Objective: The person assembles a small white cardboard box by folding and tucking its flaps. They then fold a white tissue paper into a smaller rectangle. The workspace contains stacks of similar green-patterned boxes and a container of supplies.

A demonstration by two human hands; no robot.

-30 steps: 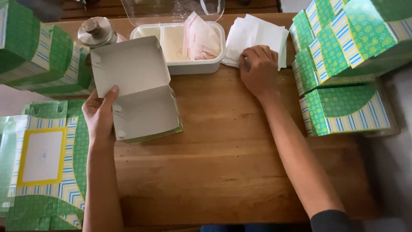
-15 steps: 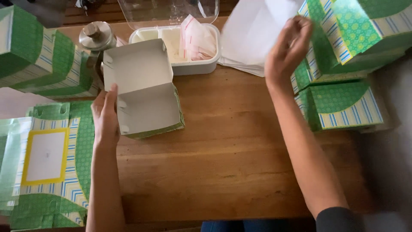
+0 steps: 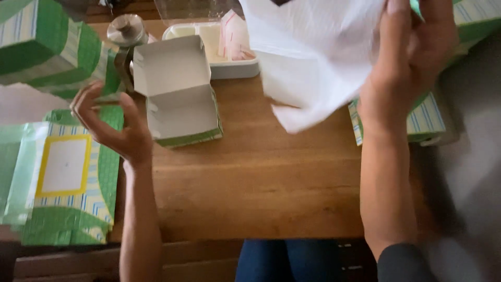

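1. White paper sheet point(image 3: 308, 57), upper centre-right of frame, lifted clear above the wooden table point(image 3: 261, 177).
2. R hand point(image 3: 412, 57), upper right: forearm rising from bottom edge, fingers pinched shut on sheet's right edge.
3. L hand point(image 3: 112, 125), centre-left: raised, palm up, fingers loosely curled, half open, holding nothing, just beside the open box.
4. Count: 1 open green-and-white carton box point(image 3: 180, 94), 1 white tray point(image 3: 224, 52) at top centre, 1 flat box blank point(image 3: 68, 177) at lower left.
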